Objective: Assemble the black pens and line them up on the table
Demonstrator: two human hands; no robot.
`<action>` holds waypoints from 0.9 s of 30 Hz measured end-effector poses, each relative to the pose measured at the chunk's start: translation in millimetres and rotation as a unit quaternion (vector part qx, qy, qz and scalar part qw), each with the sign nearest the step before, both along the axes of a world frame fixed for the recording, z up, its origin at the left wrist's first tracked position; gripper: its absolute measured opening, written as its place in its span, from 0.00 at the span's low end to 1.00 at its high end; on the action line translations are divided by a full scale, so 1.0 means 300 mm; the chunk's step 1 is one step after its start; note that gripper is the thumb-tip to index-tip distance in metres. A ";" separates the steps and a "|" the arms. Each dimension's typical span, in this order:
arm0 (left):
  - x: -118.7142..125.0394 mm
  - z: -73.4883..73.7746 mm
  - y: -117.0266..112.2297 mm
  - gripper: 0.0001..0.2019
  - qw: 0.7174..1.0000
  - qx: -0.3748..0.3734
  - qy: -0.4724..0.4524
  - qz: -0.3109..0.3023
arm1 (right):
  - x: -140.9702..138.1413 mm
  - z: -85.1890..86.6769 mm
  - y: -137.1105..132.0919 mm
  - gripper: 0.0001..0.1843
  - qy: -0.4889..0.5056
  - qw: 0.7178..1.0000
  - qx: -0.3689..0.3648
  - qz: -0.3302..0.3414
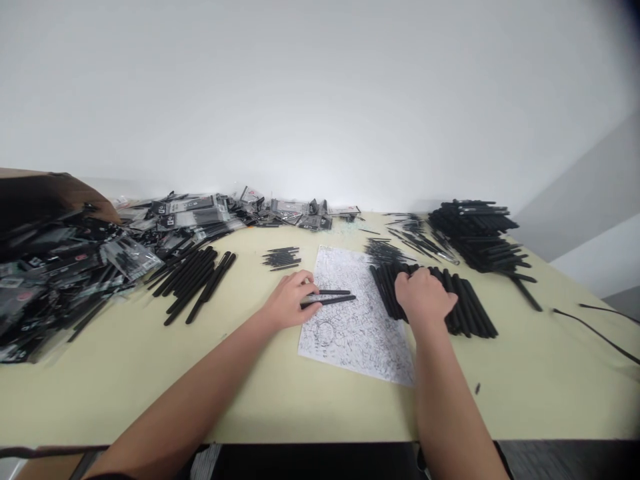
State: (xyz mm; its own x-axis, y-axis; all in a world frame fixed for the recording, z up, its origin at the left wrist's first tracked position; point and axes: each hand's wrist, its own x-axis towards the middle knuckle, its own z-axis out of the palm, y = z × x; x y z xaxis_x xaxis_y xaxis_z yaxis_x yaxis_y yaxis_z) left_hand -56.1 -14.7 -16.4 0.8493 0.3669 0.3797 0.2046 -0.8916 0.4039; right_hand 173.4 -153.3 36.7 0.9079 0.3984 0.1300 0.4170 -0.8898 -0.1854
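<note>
Head view: you were at the printed sheet.
Your left hand lay curled on two black pens on it, pinch unclear; your right hand spread over a black pen row just right of it.

L hand on 2 blk pens lying on printed sheet, R hand over row of blk pens just right of sheet, big loose pen pile upper right, bagged pens heaped upper left by cardboard box, all on pale yellow table.
</note>
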 end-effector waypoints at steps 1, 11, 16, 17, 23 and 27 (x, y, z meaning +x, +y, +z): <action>0.000 0.001 -0.002 0.10 1.000 -0.001 0.003 0.003 | 0.003 0.000 -0.003 0.21 0.003 1.000 0.004 -0.006; 0.008 0.007 -0.003 0.10 0.999 -0.001 0.033 0.014 | -0.005 0.002 -0.011 0.24 0.035 0.999 -0.016 -0.019; 0.007 0.002 0.001 0.10 1.000 -0.005 0.020 0.013 | 0.004 -0.001 -0.008 0.25 0.055 0.997 -0.045 -0.014; 0.007 0.000 0.001 0.10 1.000 -0.004 0.017 0.013 | 0.006 -0.004 -0.008 0.25 0.055 0.997 -0.047 -0.013; 0.007 -0.007 0.004 0.13 1.000 0.001 -0.003 0.021 | -0.012 -0.017 -0.005 0.23 -0.004 1.000 -0.021 0.019; 0.008 -0.005 0.003 0.14 1.000 -0.001 -0.011 0.020 | -0.035 -0.017 0.012 0.17 -0.039 0.994 0.026 0.103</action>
State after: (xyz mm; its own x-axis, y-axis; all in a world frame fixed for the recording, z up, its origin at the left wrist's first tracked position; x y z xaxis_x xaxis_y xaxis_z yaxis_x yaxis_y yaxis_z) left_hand -53.6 -13.8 -18.0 0.8258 0.4011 0.3964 0.2311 -0.8819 0.4108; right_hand 162.9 -149.8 31.5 0.7939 0.5660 0.2224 0.6045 -0.7741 -0.1880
